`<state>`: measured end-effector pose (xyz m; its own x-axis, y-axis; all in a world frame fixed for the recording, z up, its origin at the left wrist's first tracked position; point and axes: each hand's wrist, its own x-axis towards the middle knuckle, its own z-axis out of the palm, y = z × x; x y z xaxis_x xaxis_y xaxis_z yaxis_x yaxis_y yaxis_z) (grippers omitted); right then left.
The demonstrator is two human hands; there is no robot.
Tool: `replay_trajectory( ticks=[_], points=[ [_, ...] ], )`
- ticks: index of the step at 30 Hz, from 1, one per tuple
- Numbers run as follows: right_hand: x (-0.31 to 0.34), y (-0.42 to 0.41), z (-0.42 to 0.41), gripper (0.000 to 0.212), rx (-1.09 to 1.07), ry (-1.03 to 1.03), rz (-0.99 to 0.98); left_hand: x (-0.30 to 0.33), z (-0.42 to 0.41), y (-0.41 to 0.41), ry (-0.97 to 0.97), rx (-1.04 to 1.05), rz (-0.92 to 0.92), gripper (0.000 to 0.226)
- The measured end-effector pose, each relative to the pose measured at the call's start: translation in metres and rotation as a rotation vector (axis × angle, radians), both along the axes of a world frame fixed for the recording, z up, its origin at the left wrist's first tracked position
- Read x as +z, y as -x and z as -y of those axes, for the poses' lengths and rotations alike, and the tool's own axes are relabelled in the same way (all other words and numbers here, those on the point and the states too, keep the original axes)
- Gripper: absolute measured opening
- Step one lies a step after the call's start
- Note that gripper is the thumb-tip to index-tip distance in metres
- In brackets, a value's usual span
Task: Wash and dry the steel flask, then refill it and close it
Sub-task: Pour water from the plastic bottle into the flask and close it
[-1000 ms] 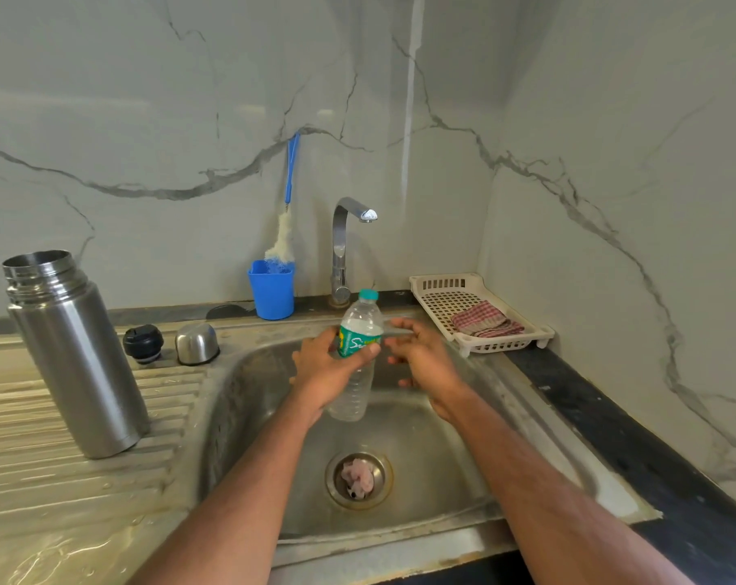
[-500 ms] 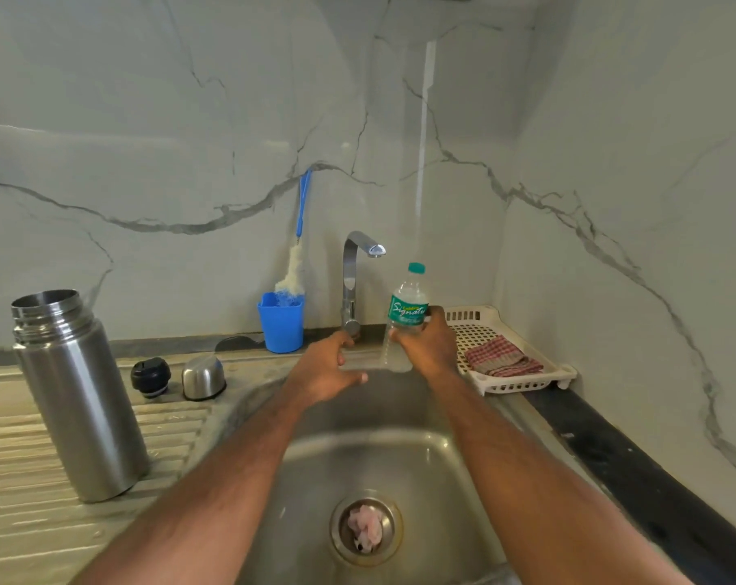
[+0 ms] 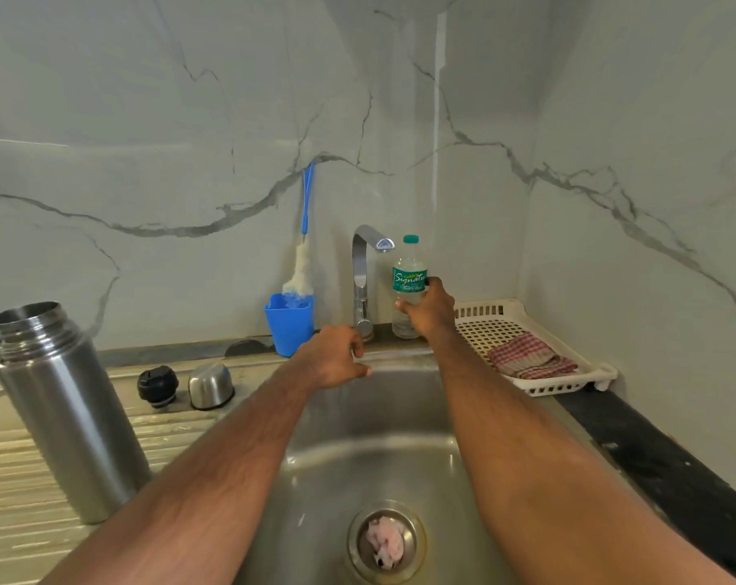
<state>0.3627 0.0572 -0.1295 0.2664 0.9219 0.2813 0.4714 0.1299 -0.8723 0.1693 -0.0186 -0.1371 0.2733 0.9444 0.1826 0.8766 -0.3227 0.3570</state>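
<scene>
The steel flask stands open and upright on the ribbed drainboard at the left. Behind it lie its black stopper and its steel cap, side by side. My right hand grips a clear plastic water bottle with a green label and teal cap, upright on the ledge just right of the tap. My left hand hovers over the sink's back rim with loosely curled fingers, holding nothing.
A blue cup holding a bottle brush stands left of the tap. A white plastic tray with a checked cloth sits at the right. The steel sink has scraps in its drain.
The bottle went from my left hand, over the sink, to my right hand. My right hand carried it back and right to the ledge beside the tap. My left hand let go.
</scene>
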Motion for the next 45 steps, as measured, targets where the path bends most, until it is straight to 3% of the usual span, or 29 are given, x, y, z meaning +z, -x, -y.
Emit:
replay_trajectory(
  ticks=[12,17,24,28,31,35,37,41,45],
  points=[
    [-0.016,0.004,0.016,0.081,-0.072,0.054,0.088,0.01,0.026,0.022,-0.019,0.07,-0.015,0.024],
    [-0.041,0.011,0.04,0.061,-0.064,-0.08,0.276,0.006,0.055,0.041,-0.01,0.096,-0.044,0.024],
    [-0.056,0.043,0.084,0.026,0.135,-0.088,0.304,0.006,0.113,0.055,-0.066,0.112,0.107,0.02],
    [-0.059,0.08,0.117,0.019,0.283,-0.095,0.351,0.008,0.148,0.066,-0.194,0.154,0.148,0.023],
    [-0.05,0.11,0.139,0.013,0.411,-0.116,0.37,0.006,0.181,0.075,-0.404,0.23,0.223,0.023],
    [-0.035,0.153,0.168,0.017,0.557,-0.163,0.328,0.002,0.224,0.098,-0.821,0.469,0.298,0.036],
    [-0.029,0.172,0.18,0.018,0.622,-0.195,0.328,0.0,0.238,0.116,-0.896,0.652,0.359,0.053],
    [-0.019,0.207,0.195,0.017,0.696,-0.219,0.338,-0.009,0.247,0.155,-0.76,0.875,0.444,0.088],
    [-0.014,0.232,0.196,0.021,0.698,-0.229,0.324,-0.01,0.238,0.173,-0.479,0.795,0.608,0.106]
  ],
)
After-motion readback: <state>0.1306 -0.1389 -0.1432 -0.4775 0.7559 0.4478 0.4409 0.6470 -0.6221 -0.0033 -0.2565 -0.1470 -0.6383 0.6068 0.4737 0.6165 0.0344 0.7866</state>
